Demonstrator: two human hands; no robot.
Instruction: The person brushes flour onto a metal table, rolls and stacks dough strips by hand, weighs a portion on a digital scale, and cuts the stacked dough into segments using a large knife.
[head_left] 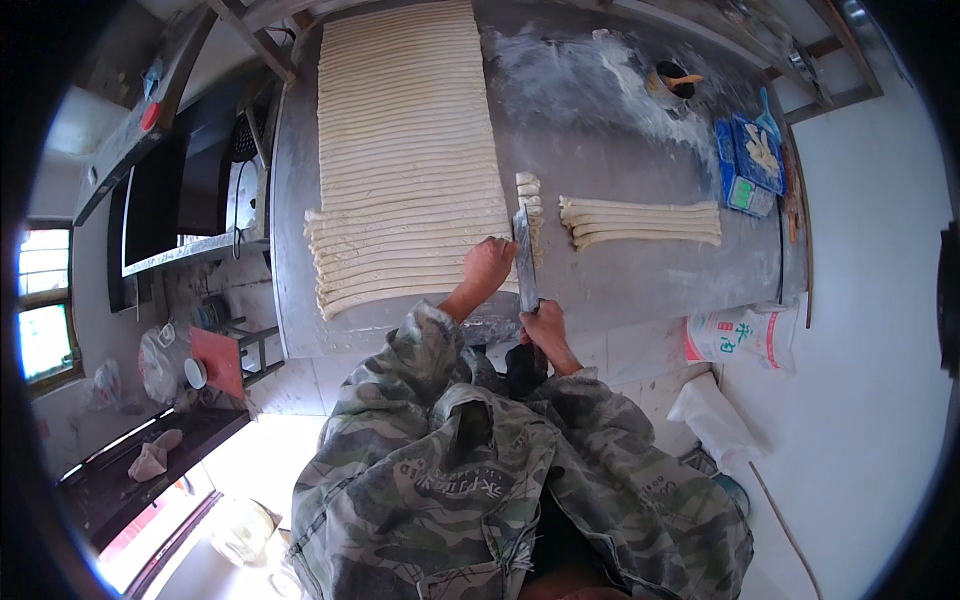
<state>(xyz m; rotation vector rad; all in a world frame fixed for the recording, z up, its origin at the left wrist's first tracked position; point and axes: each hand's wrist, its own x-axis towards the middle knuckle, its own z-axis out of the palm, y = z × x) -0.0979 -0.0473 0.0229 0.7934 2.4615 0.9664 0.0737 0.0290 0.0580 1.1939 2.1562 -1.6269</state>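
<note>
A wide sheet of pale dough cut into many long strips (405,130) covers the left part of the grey table. My right hand (545,328) is wrapped round the handle of a long floury knife (526,262), whose blade points away from me. Just left of the blade, my left hand (490,264) is curled on the right ends of the nearer strips; what its fingers hold is hidden. Short cut dough pieces (528,187) lie along the blade's right side. Farther right sits a separate bundle of dough strips (640,222).
White flour (560,70) is spread over the far table. At the far right stand a dark bowl (672,80) with a wooden-coloured handle across it and a blue box (748,165) with dough scraps on top. A white sack (742,337) lies beyond the table's near right edge.
</note>
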